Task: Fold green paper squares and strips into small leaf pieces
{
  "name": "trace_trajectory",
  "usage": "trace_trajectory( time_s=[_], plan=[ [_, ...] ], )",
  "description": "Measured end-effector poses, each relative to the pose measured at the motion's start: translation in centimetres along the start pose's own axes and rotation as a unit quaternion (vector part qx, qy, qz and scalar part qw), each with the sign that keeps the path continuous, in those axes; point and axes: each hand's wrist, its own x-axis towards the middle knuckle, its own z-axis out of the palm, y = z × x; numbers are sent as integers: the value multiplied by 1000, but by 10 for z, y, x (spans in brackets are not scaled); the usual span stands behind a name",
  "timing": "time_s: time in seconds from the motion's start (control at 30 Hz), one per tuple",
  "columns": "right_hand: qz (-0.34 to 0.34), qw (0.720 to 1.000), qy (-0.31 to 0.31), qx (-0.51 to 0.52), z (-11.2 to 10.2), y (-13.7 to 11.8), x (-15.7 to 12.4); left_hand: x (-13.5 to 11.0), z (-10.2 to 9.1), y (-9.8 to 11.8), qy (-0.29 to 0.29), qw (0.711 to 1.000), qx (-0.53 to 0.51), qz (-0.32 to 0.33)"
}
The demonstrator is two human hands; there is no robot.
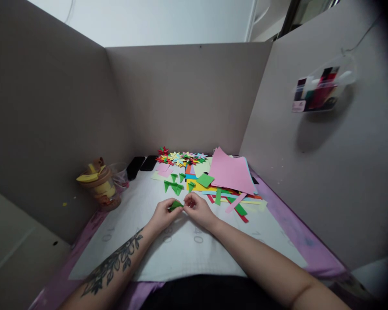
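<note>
A small piece of folded green paper (175,206) is pinched between the thumb and fingers of my left hand (163,213). My right hand (198,210) meets it from the other side, its thumb and fingertips closed at the paper's right tip. Part of the paper is hidden behind my fingers. Just beyond my hands lie several folded green paper pieces (177,188) with pointed ends. A flat green paper square (204,180) rests on the stack of coloured sheets to the right.
Large pink sheets (231,172) lie at the back right, with coloured paper strips (236,202) in front. Folded paper stars (181,158) are heaped along the back. Two dark phones (136,167) lie at the back left, near a brown pot (101,189) and a clear cup (119,174). Grey partitions (187,94) enclose the table.
</note>
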Motion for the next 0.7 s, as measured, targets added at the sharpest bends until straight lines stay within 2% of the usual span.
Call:
trace_trajectory(
  time_s=[0.33,0.5,0.7],
  plan=[
    [-76,997,-5,-27,1,-8,-5,0,2,-3,-5,999,36,-1],
    [-72,997,-4,-35,0,-11,-6,0,-2,4,6,999,-20,-32],
    [-69,997,19,-30,-1,-11,-4,1,-6,1,60,992,-83,-80]
  ],
)
